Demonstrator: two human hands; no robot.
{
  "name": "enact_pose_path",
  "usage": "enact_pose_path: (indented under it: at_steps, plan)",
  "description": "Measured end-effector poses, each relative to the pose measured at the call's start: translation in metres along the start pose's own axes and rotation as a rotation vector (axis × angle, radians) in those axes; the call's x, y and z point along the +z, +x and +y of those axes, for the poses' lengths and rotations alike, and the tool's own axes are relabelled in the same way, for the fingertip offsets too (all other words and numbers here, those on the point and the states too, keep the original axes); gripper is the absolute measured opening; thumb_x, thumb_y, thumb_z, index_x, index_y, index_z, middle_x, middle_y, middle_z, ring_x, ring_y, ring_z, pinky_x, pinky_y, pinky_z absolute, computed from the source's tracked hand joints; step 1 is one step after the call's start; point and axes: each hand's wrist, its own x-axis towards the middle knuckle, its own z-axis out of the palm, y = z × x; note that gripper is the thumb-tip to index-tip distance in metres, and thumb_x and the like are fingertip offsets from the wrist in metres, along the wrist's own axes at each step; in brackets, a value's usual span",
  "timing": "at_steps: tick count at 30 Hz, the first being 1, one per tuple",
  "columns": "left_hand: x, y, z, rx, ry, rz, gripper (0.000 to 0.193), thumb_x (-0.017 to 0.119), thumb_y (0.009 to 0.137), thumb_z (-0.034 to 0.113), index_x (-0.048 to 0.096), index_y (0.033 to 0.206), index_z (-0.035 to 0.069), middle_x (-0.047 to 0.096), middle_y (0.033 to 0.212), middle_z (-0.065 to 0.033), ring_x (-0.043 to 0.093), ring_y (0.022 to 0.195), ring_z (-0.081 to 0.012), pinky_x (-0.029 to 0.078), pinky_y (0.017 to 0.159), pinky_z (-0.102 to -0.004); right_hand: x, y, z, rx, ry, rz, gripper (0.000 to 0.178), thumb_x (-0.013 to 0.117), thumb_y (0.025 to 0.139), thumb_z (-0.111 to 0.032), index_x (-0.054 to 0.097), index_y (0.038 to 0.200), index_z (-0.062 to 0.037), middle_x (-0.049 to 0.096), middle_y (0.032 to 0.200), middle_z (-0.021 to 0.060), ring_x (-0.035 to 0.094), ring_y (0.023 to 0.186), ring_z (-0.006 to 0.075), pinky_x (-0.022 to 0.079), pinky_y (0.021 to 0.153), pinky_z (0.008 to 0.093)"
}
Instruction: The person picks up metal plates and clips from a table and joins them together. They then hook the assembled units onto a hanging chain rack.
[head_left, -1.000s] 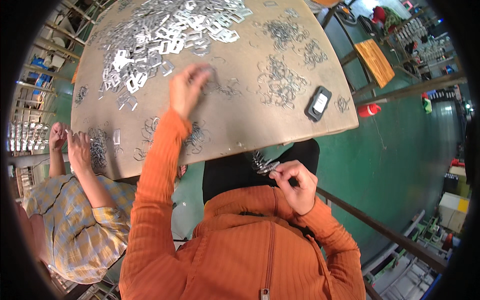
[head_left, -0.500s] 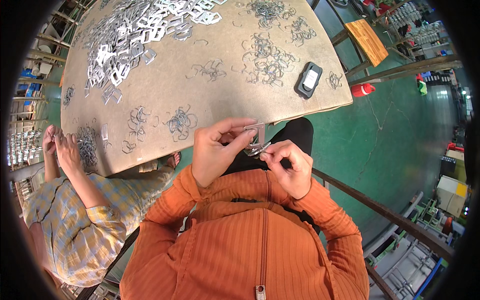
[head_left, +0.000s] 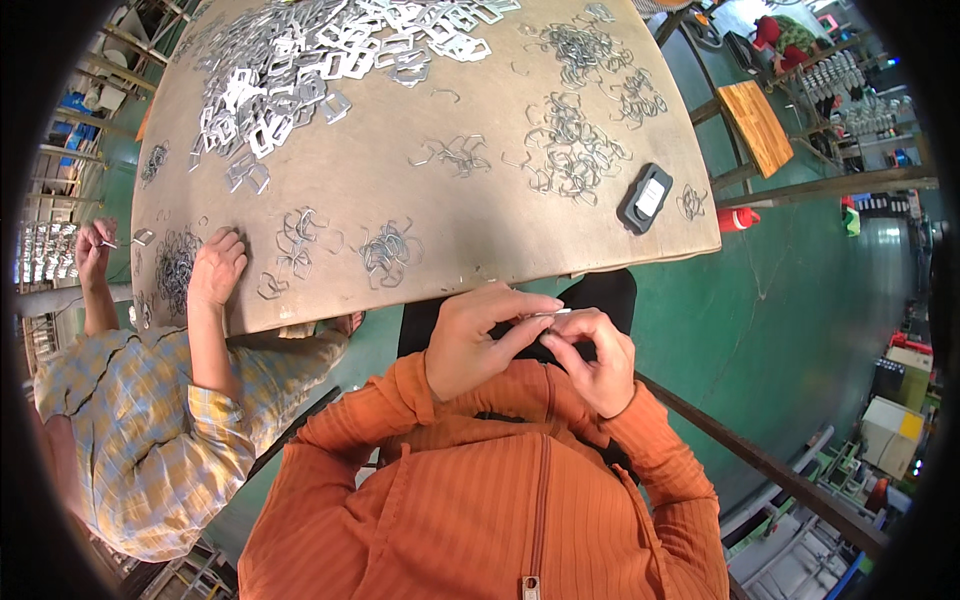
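Fingers (head_left: 530, 303) of the left hand (head_left: 470, 335) pinched, thumb against index, on a small metal piece (head_left: 563, 311); right hand (head_left: 600, 360) has thumb and index closed on the same piece from the other side. Anything else in the right grip is hidden. Largest down: table (head_left: 350, 185) ahead; co-worker in plaid shirt (head_left: 150, 440) at left, one hand by the table edge, the other raised. Heap of flat metal frames (head_left: 350, 50) far left-centre, mixed orientations. Bent wire hooks (head_left: 575, 155) in loose clusters right and front. Black case (head_left: 643, 200) near the right corner, long axis leaning away to the right. Metal piece: over the lap, just off the near edge; visible sliver runs roughly left-right. Full long axis and pointing end: can't tell, fingers cover most.
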Motion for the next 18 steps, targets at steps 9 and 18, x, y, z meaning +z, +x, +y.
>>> enact_pose_path:
  at_steps: [9, 18]
  plan:
    - [0.005, -0.013, -0.019, -0.068, -0.043, -0.014, 0.015, 0.063, 0.078, 0.002, 0.067, 0.093, 0.005, 0.065, 0.085, -0.0064, 0.059, 0.071, -0.0151, 0.047, 0.066, -0.0258, 0.012, 0.141, 0.048, -0.037, -0.27, -0.207, 0.009, 0.061, 0.08, -0.011, 0.059, 0.084, -0.0042, 0.061, 0.08, 0.0105, 0.06, 0.073, 0.0268, 0.047, 0.066, 0.0342]
    - [0.004, -0.016, -0.022, -0.06, -0.052, -0.024, 0.015, 0.06, 0.079, 0.001, 0.066, 0.093, 0.005, 0.065, 0.083, -0.0054, 0.057, 0.075, -0.0176, 0.046, 0.068, -0.0275, 0.07, 0.21, 0.08, -0.1, -0.702, -0.51, 0.006, 0.058, 0.073, -0.006, 0.059, 0.077, -0.0091, 0.062, 0.084, 0.0093, 0.062, 0.079, 0.028, 0.049, 0.069, 0.0382]
